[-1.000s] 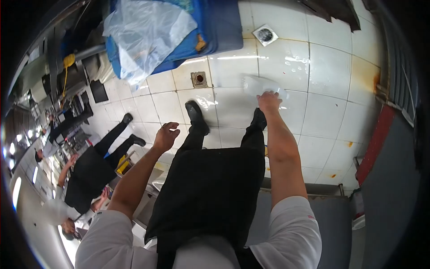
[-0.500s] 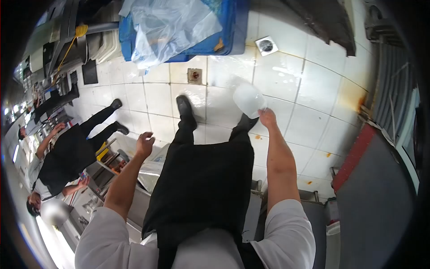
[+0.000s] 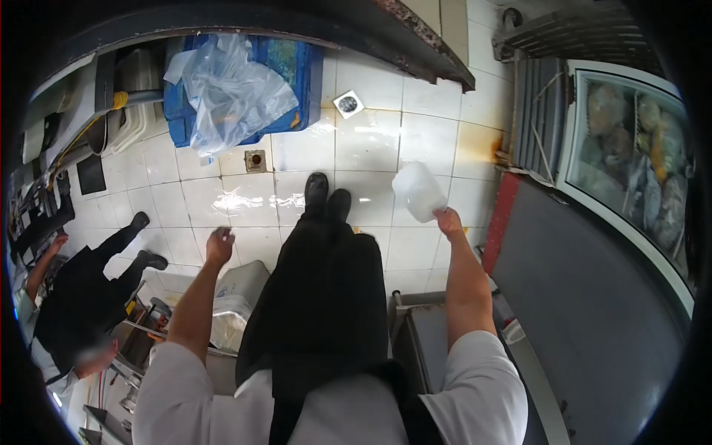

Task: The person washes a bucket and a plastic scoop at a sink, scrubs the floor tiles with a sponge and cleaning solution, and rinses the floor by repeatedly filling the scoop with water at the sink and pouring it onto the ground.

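My right hand [image 3: 448, 222] pinches the edge of a translucent white plastic container [image 3: 419, 191], which hangs above the tiled floor ahead of me on the right. Its exact kind, a tub or a bowl, I cannot make out. On the other side, my left hand [image 3: 219, 246] is held out over the floor with its fingers loosely curled in. Nothing shows in it. Below and beside that hand stands a grey bin [image 3: 243, 284] with clear plastic in it.
Clear plastic sheeting [image 3: 236, 93] lies on a blue crate [image 3: 178, 119]. A drain [image 3: 255, 161] sits in wet white tiles [image 3: 367, 148]. A glass-doored fridge [image 3: 578, 178] stands at right, a dark counter edge [image 3: 415, 41] ahead. A co-worker [image 3: 78, 300] is at left.
I have stepped forward and my feet are closer together. The fridge on the right has come further into view. The container stays in my right hand.
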`<state>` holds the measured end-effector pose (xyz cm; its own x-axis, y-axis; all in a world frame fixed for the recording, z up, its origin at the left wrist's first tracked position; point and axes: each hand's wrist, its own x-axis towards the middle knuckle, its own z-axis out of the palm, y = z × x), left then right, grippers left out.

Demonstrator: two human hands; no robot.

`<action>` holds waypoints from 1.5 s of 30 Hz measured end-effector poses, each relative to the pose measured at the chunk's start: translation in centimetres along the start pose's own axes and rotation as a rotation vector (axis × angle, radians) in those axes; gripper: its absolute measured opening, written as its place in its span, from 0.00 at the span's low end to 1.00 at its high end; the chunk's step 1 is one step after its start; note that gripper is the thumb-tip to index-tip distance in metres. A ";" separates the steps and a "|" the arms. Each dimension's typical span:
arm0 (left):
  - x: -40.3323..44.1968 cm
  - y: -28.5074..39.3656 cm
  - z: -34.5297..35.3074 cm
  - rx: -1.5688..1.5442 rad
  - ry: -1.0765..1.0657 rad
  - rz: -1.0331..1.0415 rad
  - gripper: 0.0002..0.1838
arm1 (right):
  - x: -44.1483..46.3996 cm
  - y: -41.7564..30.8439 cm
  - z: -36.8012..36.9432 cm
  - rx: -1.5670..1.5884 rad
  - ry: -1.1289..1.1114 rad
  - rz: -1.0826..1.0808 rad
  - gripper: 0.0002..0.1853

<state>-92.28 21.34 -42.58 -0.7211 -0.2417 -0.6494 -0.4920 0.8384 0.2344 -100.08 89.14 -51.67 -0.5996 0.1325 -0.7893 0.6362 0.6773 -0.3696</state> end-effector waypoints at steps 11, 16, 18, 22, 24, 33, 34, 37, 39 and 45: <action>3.8 12.1 -9.6 0.082 0.031 0.186 0.16 | 6.8 3.6 -4.0 0.652 -0.088 0.131 0.25; 1.6 22.2 -13.0 -0.197 0.125 0.062 0.17 | 6.6 -6.8 -7.6 0.696 -0.135 0.361 0.27; 1.5 27.8 -15.3 -0.383 0.161 0.057 0.17 | 7.6 -8.4 -9.2 0.666 -0.184 0.282 0.26; 1.7 34.1 -18.1 -0.749 0.361 0.094 0.21 | 6.9 -13.9 -13.5 0.476 -0.266 0.216 0.26; 1.8 36.4 -20.5 -0.871 0.419 0.061 0.24 | 7.3 -15.8 -15.7 0.386 -0.290 0.191 0.26; 4.2 40.9 -28.6 -1.060 0.648 0.160 0.29 | 5.7 -21.4 -27.3 0.058 -0.232 0.092 0.18; 3.7 41.6 -29.4 -1.019 0.655 0.114 0.29 | 5.3 -21.7 -28.3 0.087 -0.188 0.167 0.15; 5.4 42.0 -31.5 -0.915 0.842 0.097 0.29 | 4.5 -22.2 -30.7 0.148 -0.171 0.206 0.20; 6.8 42.4 -33.8 -0.852 1.041 0.070 0.28 | 4.9 -22.4 -32.0 0.207 -0.182 0.266 0.19; 5.7 46.0 -39.3 -0.832 1.022 -0.146 0.22 | 8.8 -22.5 -35.0 0.231 -0.268 0.229 0.17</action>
<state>-138.17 39.36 -7.04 -0.4959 -0.8674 0.0411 -0.4818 0.3142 0.8180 -136.70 100.35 -33.15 -0.3019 0.0475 -0.9522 0.8488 0.4681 -0.2457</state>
